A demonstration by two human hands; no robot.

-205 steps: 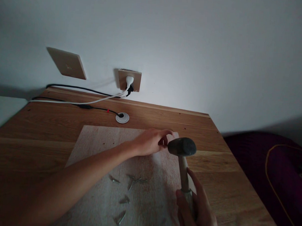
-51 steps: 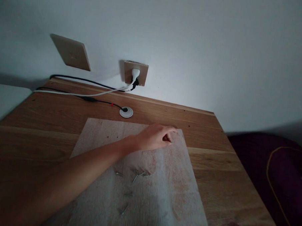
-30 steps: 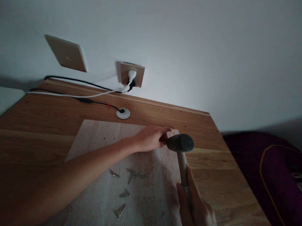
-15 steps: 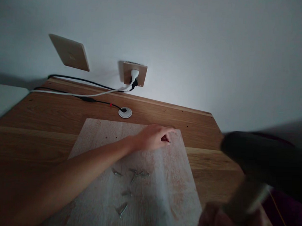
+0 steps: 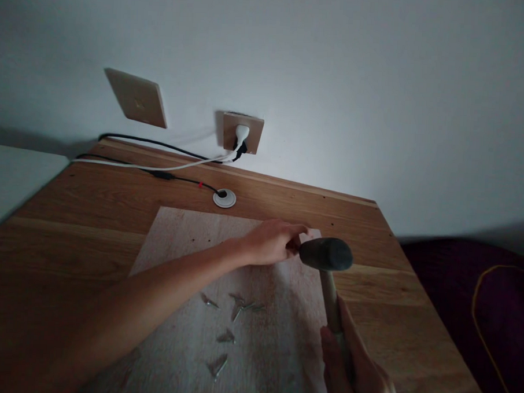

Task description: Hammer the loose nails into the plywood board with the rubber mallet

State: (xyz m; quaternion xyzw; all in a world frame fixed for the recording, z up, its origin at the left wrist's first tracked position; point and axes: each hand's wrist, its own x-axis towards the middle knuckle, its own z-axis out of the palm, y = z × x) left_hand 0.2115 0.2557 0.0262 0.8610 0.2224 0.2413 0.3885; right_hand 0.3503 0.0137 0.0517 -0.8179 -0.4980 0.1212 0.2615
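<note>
head view: the dark, blunt-headed hammer (image 5: 326,254), pale-handled, slants over the board's (image 5: 273,347) far right corner; the right hand (image 5: 358,369) wraps its handle. the left hand's (image 5: 271,242) fingers curl narrowly beside its head, contents hidden.

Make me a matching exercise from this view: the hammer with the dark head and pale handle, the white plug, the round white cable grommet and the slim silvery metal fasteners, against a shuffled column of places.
Things:
1. Dark-headed, pale-handled hammer
2. White plug
3. Round white cable grommet
4. Slim silvery metal fasteners

Places:
A. In the tan wall socket
B. Loose on the pale rectangular board
C. In the right hand
D. In the brown wooden tabletop, with a thin black cable running into it

Right pairs: 1-C, 2-A, 3-D, 4-B
</note>
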